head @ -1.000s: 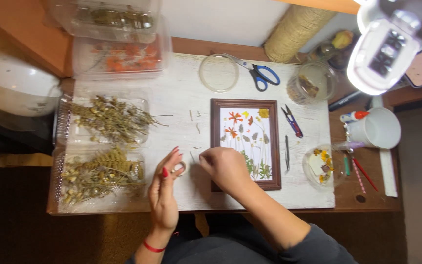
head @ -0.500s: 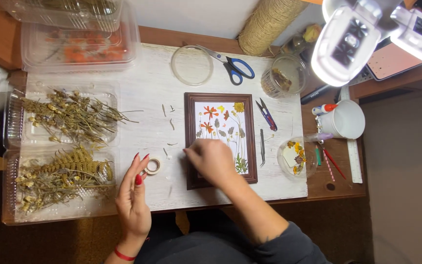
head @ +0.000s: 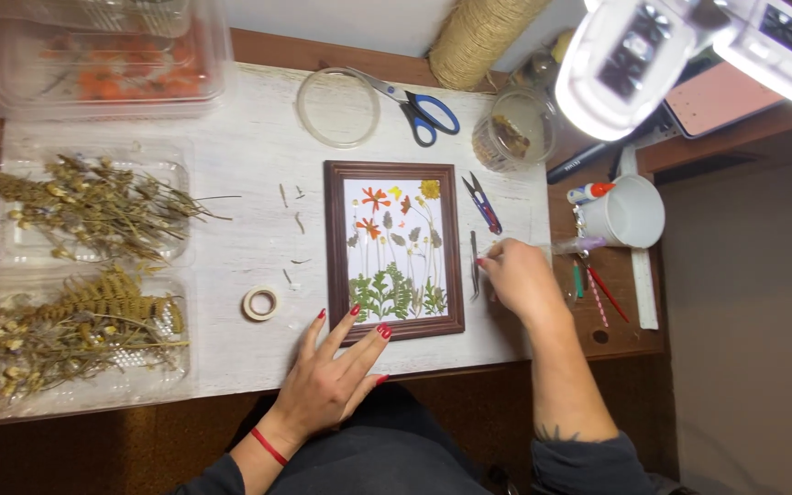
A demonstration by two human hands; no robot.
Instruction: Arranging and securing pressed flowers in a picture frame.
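Two hands | left hand (head: pixel 327 376) flat, fingers spread on frame (head: pixel 393 249) corner | right hand (head: pixel 517 278) fingers pinched at tweezers (head: pixel 474 264)

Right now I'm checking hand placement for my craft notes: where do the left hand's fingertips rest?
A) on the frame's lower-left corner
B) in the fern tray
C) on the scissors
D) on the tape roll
A: the left hand spreads its fingertips on the lower-left corner of the brown frame; the tape roll lies apart.

One head camera looks almost straight down from fairly high over the white table (head: pixel 231 275), its near edge lowest in view
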